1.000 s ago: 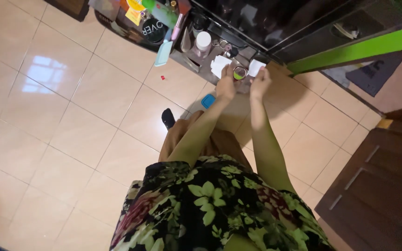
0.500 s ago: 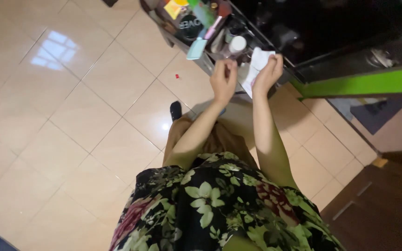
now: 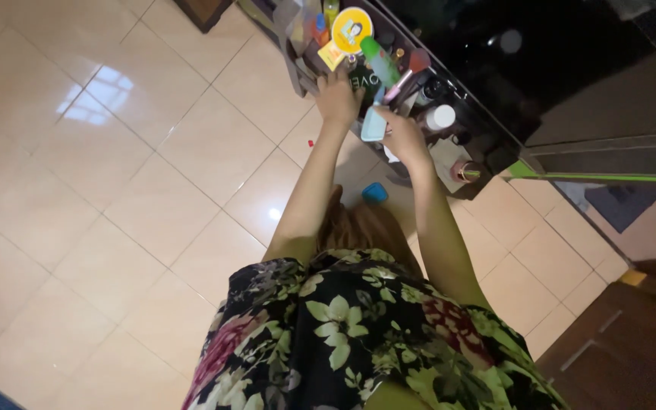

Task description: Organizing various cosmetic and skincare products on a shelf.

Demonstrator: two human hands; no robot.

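Observation:
My left hand (image 3: 339,97) reaches into a low dark shelf (image 3: 495,156) crowded with cosmetics. Its fingertips are at a dark box (image 3: 360,78) below a round yellow container (image 3: 351,30), and the clutter hides them. My right hand (image 3: 404,137) is just to the right, its fingers curled around a light blue tube (image 3: 373,124) at the shelf's front edge. A green bottle (image 3: 380,61) and a pink-capped tube (image 3: 413,67) lean just above the right hand. A scrap of white paper (image 3: 391,156) shows under the right hand.
A white-capped bottle (image 3: 440,117) and a small pink jar (image 3: 463,170) stand further right on the shelf. A blue cap (image 3: 375,192) lies on the glossy beige floor tiles (image 3: 153,190). A black cabinet front (image 3: 556,68) rises behind the shelf. My floral garment (image 3: 358,334) fills the bottom.
Both hands have moved left along the shelf, from the white paper by the white-capped bottle to the dark box and the light blue tube. The right hand no longer holds up the paper.

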